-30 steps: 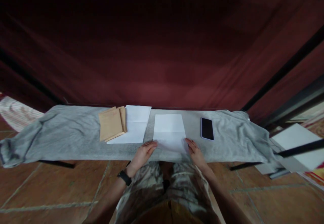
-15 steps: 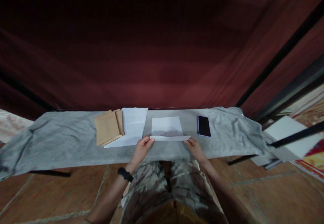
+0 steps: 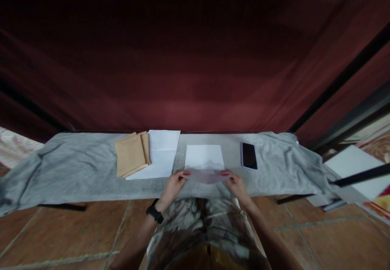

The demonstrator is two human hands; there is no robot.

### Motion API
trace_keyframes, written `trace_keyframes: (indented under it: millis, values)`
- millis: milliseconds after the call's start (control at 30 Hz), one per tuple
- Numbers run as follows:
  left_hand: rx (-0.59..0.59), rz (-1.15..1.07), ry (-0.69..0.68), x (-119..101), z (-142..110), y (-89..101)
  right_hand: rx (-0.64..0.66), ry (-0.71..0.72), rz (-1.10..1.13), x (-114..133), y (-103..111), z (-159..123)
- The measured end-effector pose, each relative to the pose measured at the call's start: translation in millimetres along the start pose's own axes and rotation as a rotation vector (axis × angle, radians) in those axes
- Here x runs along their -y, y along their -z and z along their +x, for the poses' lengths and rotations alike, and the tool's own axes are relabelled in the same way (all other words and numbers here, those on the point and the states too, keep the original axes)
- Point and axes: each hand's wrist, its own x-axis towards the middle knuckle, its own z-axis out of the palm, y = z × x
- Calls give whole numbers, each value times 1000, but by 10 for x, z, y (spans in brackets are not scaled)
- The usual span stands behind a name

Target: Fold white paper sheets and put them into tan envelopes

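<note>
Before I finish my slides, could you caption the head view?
Left hand and right hand hold the near end of a white sheet on gray cloth, between stacked brown paper and a phone.

I see grey cloth [image 3: 232,156] lying open between the held paper [image 3: 204,154] and phone [image 3: 249,156] — left of it, brown envelopes [image 3: 130,155] obstruct passage.

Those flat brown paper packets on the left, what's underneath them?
The packets overlap creased white paper, which sticks out at their right and near edges; soft grey cloth shows on their left. Anything fully beneath them is covered.
</note>
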Motion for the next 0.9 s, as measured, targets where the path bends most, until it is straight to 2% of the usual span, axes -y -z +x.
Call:
trace_keyframes:
  millis: [200,367,467,567,700,800,900]
  values:
    - [88,56,-121,129,-133,54,66,74,-31,-66,14,-73]
    - [190,184,-224,105,-168,77,145,229,-217,-21,41,-71]
    - [205,184,-229,76,-194,91,160,255,-229,1,76,-91]
    - [131,132,-129,60,-192,95,143,171,-178,14,105,-90]
    - [-71,76,44,26,-43,47,2,14,-127,45,82,51]
    - [-196,28,53,-21,164,-23,-66,-9,-141,77,15,254]
    - [-290,7,74,-70,339,-84,-91,-27,-246,91,-80,431]
